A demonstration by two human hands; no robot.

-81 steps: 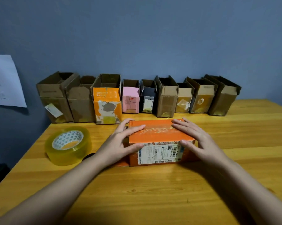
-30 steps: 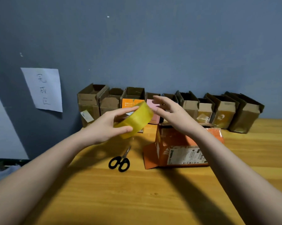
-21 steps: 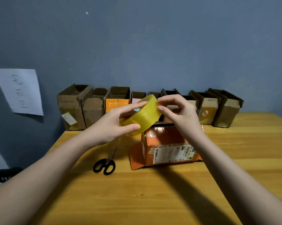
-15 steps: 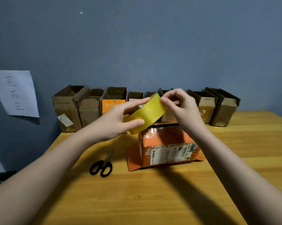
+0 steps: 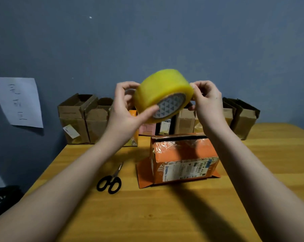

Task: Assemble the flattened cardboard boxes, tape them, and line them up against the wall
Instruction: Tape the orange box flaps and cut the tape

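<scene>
The tape roll (image 5: 162,95) has come up off the table (image 5: 182,215) and, over the last second, been tilted so its patterned core now faces us, raised in front of the wall (image 5: 165,41). The left hand (image 5: 125,109) has its grip curled round the roll, thumb on the core's rim, while the right hand (image 5: 206,100) pinches at the roll's far edge, probably hunting for the loose end. That suggests taping is about to start on the orange box (image 5: 182,159), which both hands have let go; it sits on the table below them, its top flaps closed but the seam apparently unsealed. I count 1 tape roll, 1 pair of scissors (image 5: 111,180) left of that box, 1 paper sheet (image 5: 16,102) on the wall, and 9 finished boxes (image 5: 74,119) lined up against it, several half hidden by the hands.
</scene>
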